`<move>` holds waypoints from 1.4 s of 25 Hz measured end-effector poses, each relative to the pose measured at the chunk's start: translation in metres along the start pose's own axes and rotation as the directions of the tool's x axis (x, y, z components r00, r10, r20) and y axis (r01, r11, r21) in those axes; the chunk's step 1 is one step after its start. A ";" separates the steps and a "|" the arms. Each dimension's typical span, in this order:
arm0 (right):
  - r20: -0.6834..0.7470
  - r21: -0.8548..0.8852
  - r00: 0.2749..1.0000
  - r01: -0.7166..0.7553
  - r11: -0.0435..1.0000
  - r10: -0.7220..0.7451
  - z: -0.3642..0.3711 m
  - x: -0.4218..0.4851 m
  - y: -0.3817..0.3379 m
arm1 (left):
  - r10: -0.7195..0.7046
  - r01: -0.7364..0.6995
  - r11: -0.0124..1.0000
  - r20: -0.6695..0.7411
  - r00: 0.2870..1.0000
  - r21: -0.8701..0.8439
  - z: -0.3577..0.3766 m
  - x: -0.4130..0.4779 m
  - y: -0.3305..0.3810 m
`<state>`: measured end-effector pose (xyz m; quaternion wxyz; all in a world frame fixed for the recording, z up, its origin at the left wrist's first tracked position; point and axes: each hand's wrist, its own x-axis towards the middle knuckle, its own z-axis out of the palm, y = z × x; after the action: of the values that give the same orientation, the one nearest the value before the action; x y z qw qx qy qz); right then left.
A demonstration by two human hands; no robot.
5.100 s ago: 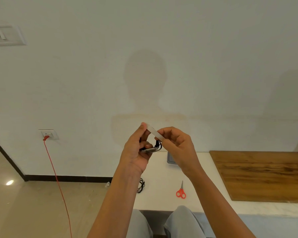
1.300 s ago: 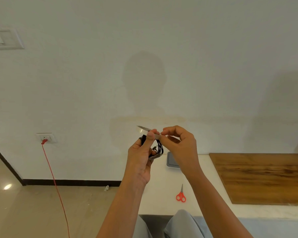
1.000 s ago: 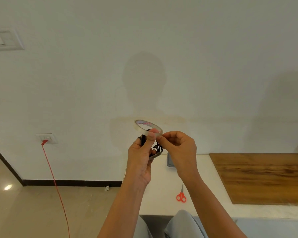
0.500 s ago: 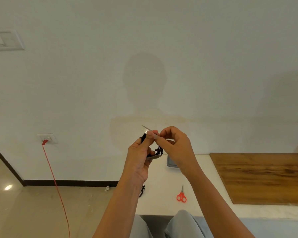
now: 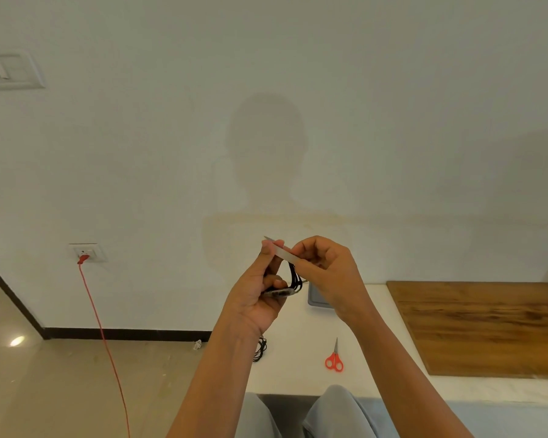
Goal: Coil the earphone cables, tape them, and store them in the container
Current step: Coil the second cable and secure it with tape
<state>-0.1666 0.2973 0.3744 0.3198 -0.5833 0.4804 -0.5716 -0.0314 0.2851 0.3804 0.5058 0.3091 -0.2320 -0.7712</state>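
My left hand [image 5: 256,300] grips coil [image 5: 295,277] and roll [image 5: 278,292], anchoring the strip [image 5: 283,253]. My right hand [image 5: 328,270] pinches its end taut for wrapping.

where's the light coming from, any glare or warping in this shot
Head view: shadow on the wall ahead, so light comes from behind; glare spot on the floor at left; wide-angle skews the switch plate; left hand with cable and right hand pinching tape look sharp.
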 end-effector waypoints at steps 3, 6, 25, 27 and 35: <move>-0.032 0.015 0.999 -0.013 1.000 0.013 0.002 0.000 0.001 | 0.024 -0.024 0.999 0.006 1.000 0.044 0.000 0.002 -0.001; -0.081 0.052 0.996 -0.026 0.998 0.030 0.006 -0.001 -0.002 | 0.057 -0.058 0.994 0.014 0.998 0.093 0.001 0.003 -0.005; -0.039 -0.005 0.999 -0.008 1.000 0.008 0.003 -0.002 0.000 | 0.021 -0.019 0.998 -0.031 0.999 0.052 0.001 0.002 -0.002; -0.046 0.016 0.999 -0.007 1.000 0.008 0.003 -0.002 0.002 | 0.030 -0.029 0.998 -0.025 0.999 0.060 0.001 0.002 -0.003; -0.052 0.052 0.999 -0.001 0.999 0.004 0.004 -0.003 0.002 | 0.027 -0.025 0.998 -0.031 0.999 0.049 0.004 -0.001 -0.004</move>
<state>-0.1627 0.2981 0.3708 0.3230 -0.5591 0.4742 -0.5985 -0.0362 0.2872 0.3808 0.5116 0.3305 -0.2467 -0.7538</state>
